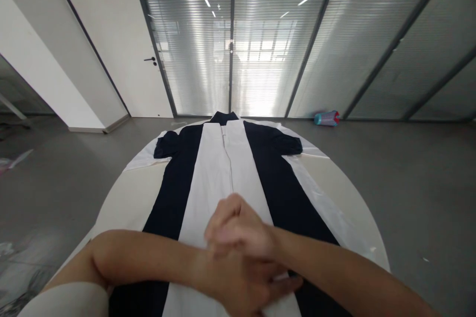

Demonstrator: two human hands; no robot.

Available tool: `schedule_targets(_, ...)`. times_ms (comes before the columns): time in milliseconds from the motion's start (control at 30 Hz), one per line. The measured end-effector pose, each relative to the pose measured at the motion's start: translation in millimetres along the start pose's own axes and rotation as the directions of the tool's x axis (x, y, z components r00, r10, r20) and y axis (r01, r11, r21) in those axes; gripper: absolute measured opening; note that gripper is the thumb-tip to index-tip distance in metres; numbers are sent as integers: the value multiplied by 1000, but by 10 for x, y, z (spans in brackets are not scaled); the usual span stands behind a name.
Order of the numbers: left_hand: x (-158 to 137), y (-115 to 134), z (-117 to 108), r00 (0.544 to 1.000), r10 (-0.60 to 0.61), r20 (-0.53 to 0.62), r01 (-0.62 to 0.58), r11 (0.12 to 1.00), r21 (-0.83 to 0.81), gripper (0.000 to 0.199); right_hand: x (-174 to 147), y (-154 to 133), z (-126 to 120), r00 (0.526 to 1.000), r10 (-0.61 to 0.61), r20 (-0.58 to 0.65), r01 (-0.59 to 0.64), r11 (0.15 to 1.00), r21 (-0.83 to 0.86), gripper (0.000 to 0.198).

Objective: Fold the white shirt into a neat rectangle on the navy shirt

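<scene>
A short-sleeved garment (208, 188), dark navy with a wide white middle panel, is spread flat with its collar at the far end. Both my hands hover over its near part, crossed at the wrists and blurred by motion. My left hand (245, 282) reaches to the right with its fingers stretched and apart, and I see nothing in it. Above it, overlapping its wrist, my right hand (238, 228) is closed with curled fingers; no object shows in it. The garment's lower part is partly hidden by my forearms.
White cloth (312, 203) lies under the garment, showing at the sides on the round pale table (122, 203). A blue and pink container (327, 118) lies on the floor by the glass partition (267, 49). A white door (115, 34) stands at the back left.
</scene>
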State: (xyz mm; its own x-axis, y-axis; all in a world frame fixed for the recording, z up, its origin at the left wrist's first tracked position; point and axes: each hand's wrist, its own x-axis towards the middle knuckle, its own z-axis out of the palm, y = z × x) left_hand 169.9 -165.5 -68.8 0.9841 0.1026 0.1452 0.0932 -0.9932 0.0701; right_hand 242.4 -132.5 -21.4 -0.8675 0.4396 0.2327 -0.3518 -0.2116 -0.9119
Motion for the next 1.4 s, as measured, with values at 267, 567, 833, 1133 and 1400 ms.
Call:
schedule_targets(267, -34, 17, -113, 965, 233, -116, -198, 946, 255, 50, 282, 69, -1554, 761, 106, -641, -112, 993, 31, 43)
schedule_targets(567, -85, -55, -39, 934, 315, -168, -205, 859, 469, 41, 568, -83, -2232, 645, -73, -760, -31, 992, -121, 39)
schedule_targets(833, -18, -54, 323, 929, 297, -222, -154, 853, 498, 46, 750, -53, -2506, 533, -167, -829, -166, 940, -296, 36)
schedule_targets(1133, 31, -133, 535, 918, 322, -232, -215, 895, 391, 41, 1121, -97, -2968, 400, -451, -798, -464, 651, -601, 35)
schedule_targets(1400, 52, -104, 753, 925, 275, -261, -168, 914, 369, 40, 1271, -7, -3190, 451, -217, -866, -885, 21, -466, 97)
